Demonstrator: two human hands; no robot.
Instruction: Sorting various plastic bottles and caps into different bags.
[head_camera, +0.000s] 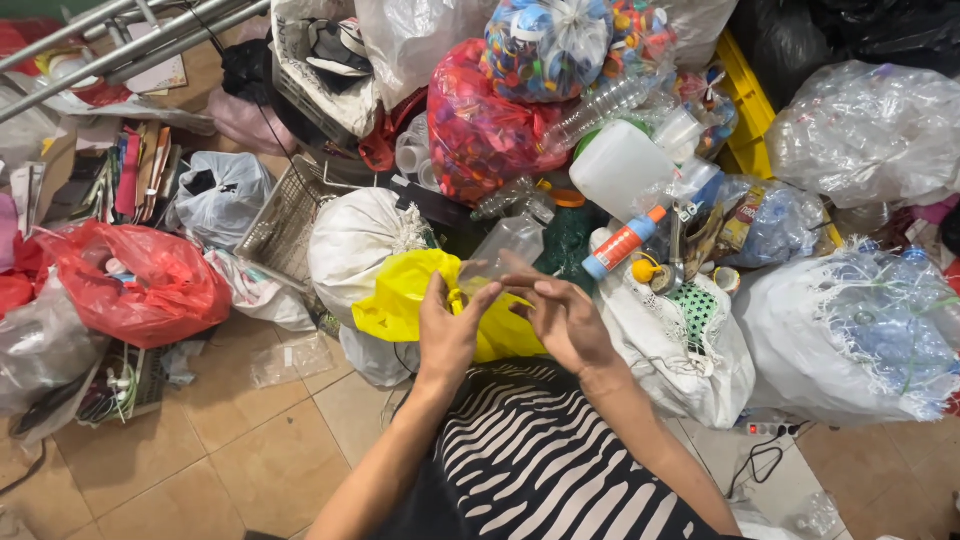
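My left hand (447, 330) and my right hand (562, 318) are raised together over my striped lap. Both grip a clear plastic bottle (505, 245) that points away from me, its body showing above my fingers. My left fingers pinch near its lower end; my right fingers spread across its side. A yellow plastic bag (400, 292) lies just behind and below my hands.
Full sacks ring me: a white tied sack (355, 240), a red bag (150, 285) at left, a red bag of caps (480, 130), clear bags of bottles (860, 340) at right. A white jug (620, 165), an orange-capped bottle (622, 243) and a wire basket (285, 215) lie nearby. Tan floor tiles (200, 450) show at lower left.
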